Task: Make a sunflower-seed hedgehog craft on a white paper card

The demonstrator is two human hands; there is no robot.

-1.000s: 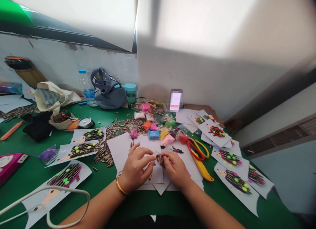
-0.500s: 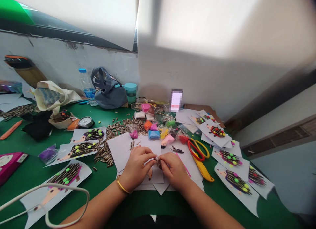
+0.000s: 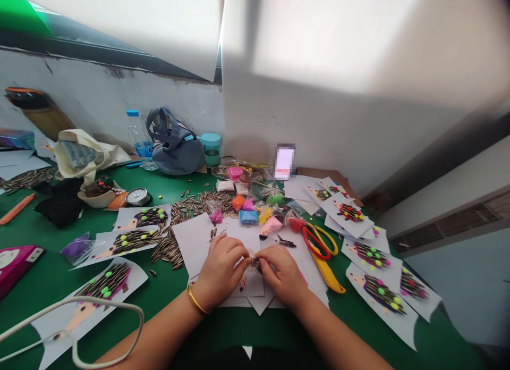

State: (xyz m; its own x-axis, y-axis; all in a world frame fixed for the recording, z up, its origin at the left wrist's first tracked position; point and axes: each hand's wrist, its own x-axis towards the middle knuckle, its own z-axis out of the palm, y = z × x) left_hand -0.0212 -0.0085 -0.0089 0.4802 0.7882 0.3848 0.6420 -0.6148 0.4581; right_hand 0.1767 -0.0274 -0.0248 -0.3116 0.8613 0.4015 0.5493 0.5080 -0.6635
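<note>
My left hand point(image 3: 223, 268) and my right hand point(image 3: 282, 275) meet over a stack of white paper point(image 3: 193, 240). Between their pinched fingertips is a small clear plastic bag point(image 3: 253, 259), crinkled, with something dark brown in it; the fingers hide most of it. Below the bag, part of a hedgehog's face shows on the top sheet. A few sunflower seeds point(image 3: 213, 234) lie on the paper just beyond my left hand. Scissors point(image 3: 319, 241) with red and yellow handles and a yellow cutter point(image 3: 330, 273) rest to the right of my right hand.
Seed-covered hedgehog pictures point(image 3: 107, 282) lie at left, with more pictures point(image 3: 376, 293) at right. Loose seeds point(image 3: 169, 249) and bagged coloured clay point(image 3: 249, 217) spread ahead. A phone point(image 3: 284, 162) leans on the wall; a white cable point(image 3: 139, 311) loops at lower left.
The fingertips have shifted slightly on the plastic bag, and more of the clear film shows between them. Both hands stay in nearly the same place.
</note>
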